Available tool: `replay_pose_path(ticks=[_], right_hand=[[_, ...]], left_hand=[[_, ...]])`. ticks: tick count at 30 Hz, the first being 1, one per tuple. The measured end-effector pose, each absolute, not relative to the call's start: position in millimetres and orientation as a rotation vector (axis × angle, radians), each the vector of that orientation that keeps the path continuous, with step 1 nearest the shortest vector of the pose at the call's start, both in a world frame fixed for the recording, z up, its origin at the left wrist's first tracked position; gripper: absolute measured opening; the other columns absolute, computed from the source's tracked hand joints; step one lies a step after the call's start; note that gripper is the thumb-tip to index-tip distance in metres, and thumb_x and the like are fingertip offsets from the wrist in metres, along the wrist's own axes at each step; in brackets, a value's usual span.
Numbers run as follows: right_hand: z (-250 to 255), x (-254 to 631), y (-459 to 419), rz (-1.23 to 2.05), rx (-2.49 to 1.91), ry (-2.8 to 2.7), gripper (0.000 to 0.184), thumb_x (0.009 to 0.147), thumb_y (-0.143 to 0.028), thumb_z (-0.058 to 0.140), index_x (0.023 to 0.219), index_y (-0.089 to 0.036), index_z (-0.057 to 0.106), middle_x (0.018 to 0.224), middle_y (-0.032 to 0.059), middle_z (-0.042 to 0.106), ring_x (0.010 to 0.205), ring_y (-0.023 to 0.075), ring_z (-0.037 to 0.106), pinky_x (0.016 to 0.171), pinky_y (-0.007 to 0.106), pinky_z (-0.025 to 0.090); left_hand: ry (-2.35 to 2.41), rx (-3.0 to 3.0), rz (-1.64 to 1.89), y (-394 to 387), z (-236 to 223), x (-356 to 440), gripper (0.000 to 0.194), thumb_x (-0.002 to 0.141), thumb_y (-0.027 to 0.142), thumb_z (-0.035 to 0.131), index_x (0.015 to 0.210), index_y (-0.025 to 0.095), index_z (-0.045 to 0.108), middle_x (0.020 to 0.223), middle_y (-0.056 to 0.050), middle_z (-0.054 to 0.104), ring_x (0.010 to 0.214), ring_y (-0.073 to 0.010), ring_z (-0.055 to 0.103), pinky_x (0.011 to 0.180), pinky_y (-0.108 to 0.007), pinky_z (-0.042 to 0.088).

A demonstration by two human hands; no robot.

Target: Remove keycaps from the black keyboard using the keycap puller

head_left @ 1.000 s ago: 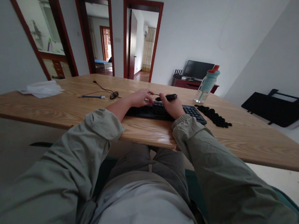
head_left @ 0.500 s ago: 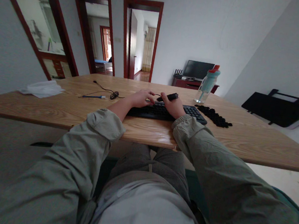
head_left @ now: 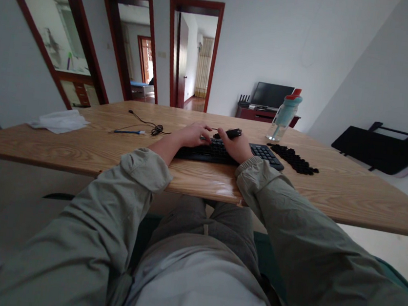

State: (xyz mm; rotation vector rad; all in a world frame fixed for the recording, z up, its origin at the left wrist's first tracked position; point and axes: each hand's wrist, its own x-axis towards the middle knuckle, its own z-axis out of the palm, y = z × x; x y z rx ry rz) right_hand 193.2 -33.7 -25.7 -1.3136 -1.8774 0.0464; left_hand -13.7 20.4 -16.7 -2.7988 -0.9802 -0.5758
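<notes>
Gripping a black cylindrical tool [head_left: 233,133] over a long black keyboard [head_left: 267,154] on a light-brown wooden table [head_left: 206,182].
Right hand [head_left: 239,146] curls around the tool; left hand [head_left: 193,135] arches over the keyboard, any pinch unclear.

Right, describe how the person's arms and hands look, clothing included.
The left sleeve and right sleeve are loose, creased and grey-green. The left cuff is wide and slack; the right cuff looks gathered, as if elasticated. The left hand and right hand wear no gloves.
</notes>
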Motion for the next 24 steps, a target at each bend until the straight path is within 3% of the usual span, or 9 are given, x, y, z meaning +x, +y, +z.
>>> replay_pose_path(ticks=[12,17,24], right_hand=[[-23,182,-67,-0.156,-1.332,-1.978,0.053,0.09,-0.062,0.041,0.089,-0.018,0.069,0.078,0.0093,0.069,0.07,0.0211,0.061,0.063,0.03,0.042],[-25,180,-70,-0.256,-1.33,-2.017,0.052,0.089,-0.065,0.042,0.09,-0.02,0.069,0.078,0.0088,0.069,0.074,0.0225,0.061,0.064,0.03,0.039],[-19,171,-72,-0.302,-1.334,-2.068,0.054,0.09,-0.066,0.039,0.097,-0.02,0.068,0.085,0.0097,0.071,0.077,0.0226,0.063,0.064,0.029,0.038]], left_hand=[[-0.783,-2.809,-0.536,14,-11,-16,0.016,0.082,0.024,0.066,0.092,0.024,0.078,0.119,-0.005,0.067,0.108,-0.0193,0.061,0.097,-0.031,0.044],[-0.786,-2.713,-0.494,9,-9,-12,0.021,0.083,0.028,0.064,0.101,0.023,0.076,0.116,-0.007,0.069,0.105,-0.0222,0.062,0.094,-0.034,0.045],[-0.864,-2.645,-0.548,8,-7,-16,0.023,0.081,0.031,0.066,0.098,0.019,0.076,0.106,-0.008,0.071,0.098,-0.0245,0.064,0.087,-0.035,0.046]])
